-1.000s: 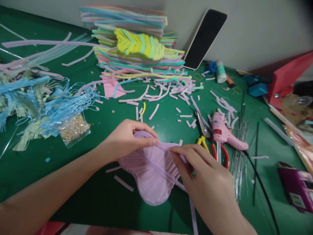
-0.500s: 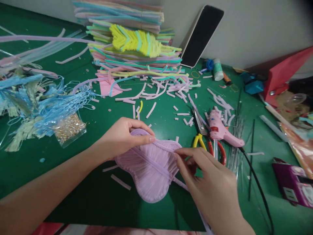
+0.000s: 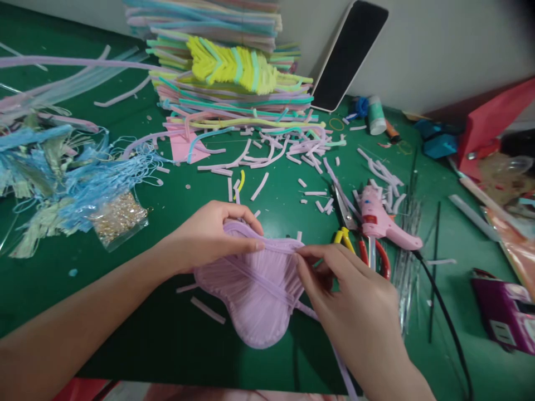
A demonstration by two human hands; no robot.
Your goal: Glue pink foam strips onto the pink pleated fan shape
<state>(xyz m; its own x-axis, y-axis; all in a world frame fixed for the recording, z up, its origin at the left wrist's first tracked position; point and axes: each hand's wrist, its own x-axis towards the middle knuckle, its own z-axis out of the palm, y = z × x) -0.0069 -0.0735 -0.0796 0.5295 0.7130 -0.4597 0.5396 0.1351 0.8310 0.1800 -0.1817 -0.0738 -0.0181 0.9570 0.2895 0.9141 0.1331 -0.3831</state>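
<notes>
Right hand (image 3: 355,303) has a purple strip (image 3: 281,245) pinched on my feed, purple pad (image 3: 259,314) just to its left over the table (image 3: 159,351), strip running crosswise along the pad's far edge to where my left hand (image 3: 215,236) grips both.

Light purple on a green table, with lots of bright colours all around.
The flat fuzzy shape (image 3: 261,312) is light purple with thin lines all over it, and the long strip (image 3: 345,367) is light purple too. The table (image 3: 137,334) is dark green. The fuzzy bundle (image 3: 225,64) is bright yellow with mint green stripes. The stacked stems (image 3: 204,25) make stripes of soft blue, pink and cream. The tassels (image 3: 96,189) are sky blue and pale green, the beads (image 3: 119,220) gold. The glue gun (image 3: 376,214) is pink with a red patch, and its cord (image 3: 447,317) is black.
</notes>
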